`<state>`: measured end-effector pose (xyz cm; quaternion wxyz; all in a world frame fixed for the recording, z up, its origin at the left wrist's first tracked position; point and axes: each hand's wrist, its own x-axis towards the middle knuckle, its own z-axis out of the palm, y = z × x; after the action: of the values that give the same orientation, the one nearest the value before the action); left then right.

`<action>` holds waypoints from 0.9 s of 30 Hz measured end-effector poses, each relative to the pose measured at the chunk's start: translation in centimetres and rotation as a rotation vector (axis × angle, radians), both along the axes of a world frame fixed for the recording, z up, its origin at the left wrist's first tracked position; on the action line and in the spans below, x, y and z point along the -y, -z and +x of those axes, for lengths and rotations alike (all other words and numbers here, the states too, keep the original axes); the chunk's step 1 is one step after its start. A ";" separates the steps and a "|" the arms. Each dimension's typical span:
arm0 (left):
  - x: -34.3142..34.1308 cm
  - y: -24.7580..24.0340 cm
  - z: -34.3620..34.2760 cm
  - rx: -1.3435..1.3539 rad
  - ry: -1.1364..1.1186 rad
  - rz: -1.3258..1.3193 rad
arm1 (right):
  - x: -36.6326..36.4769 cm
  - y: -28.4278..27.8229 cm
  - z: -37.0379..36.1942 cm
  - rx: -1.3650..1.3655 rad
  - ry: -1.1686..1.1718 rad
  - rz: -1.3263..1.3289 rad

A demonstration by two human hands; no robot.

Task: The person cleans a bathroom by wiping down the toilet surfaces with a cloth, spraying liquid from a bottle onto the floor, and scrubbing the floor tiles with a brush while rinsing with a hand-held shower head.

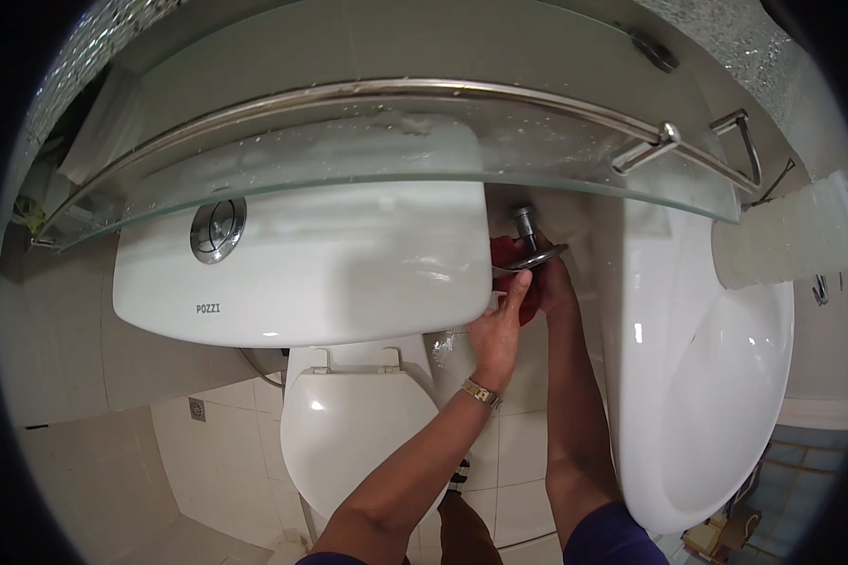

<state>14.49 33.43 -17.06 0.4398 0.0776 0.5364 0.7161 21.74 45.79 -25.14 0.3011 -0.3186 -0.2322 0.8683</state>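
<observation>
Well to the left of the left hand, and lower, a small square drain [197, 409] is set in the tiled floor [226, 452]. Nearer the hand, but higher, is the round metal flush button [219, 229] on top of the white toilet tank [301, 282], whose right end comes up just beside the left hand's fingers. The closed toilet lid [358, 433] lies down and to the left of the same hand. Above both hands, a clear glass shelf [292, 160] with a metal rail [424, 88] runs across from left to right.

The left hand [497, 334], with a metal watch [481, 393] at its wrist, has its thumb raised to the edge of a dark, shiny round metal fitting [542, 258] on a short post [524, 223]. Its other fingers are hidden, so how far it is closed cannot be told. A red thing [529, 306], its kind unclear, is between the two hands and shows behind the fitting too. The right hand [558, 285] reaches up at the fitting's right side; its fingers are mostly hidden, and its grip cannot be told.

Right of the right hand stands the white sink [725, 405], with a pale cylinder [782, 235] over its far end.
</observation>
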 end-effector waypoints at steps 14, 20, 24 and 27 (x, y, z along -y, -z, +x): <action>-1.1 -1.9 -0.2 -1.143 0.190 0.147 | 5.3 2.8 0.2 0.274 0.345 0.387; -2.6 -3.8 1.4 -1.368 0.401 0.156 | 8.7 2.4 2.2 0.655 0.597 0.607; -2.8 -3.0 0.9 -1.715 0.541 0.077 | 8.6 1.6 3.8 0.783 0.655 0.707; -3.3 -2.9 -0.4 -1.671 0.685 0.140 | 6.8 1.3 4.1 0.802 0.640 0.724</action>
<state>14.10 36.69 -14.17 0.0906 0.7540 0.5837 0.2874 25.87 39.02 -26.39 0.5245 -0.5511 -0.4993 0.4146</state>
